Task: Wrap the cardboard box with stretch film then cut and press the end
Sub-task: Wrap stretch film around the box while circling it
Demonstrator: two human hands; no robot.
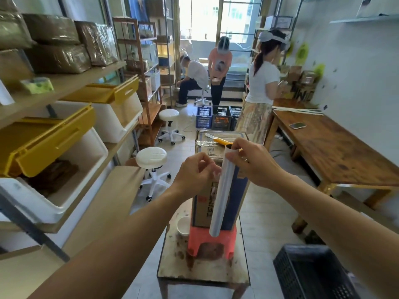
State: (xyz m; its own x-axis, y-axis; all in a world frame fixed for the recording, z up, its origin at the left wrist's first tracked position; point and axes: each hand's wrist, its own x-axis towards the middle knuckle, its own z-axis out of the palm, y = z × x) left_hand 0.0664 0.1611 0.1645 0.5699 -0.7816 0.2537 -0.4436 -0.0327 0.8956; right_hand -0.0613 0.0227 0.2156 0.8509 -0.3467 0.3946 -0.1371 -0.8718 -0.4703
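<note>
The stretch film roll [222, 190] stands near-upright in front of the tall cardboard box [203, 203], the right hand [250, 160] gripping its top and the left hand [194, 171] pinching the film edge [216, 172] just leftward.

Blown-out daylight from the far window [212, 17]; wide-angle bending at edges.

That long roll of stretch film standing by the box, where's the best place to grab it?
Probably its top end, from the right, as the right hand does. The stretch film roll is a slim tube, almost upright beside the cardboard box, so fingers close round it easily, leaving its left side for the left hand, which pinches the film edge.
</note>
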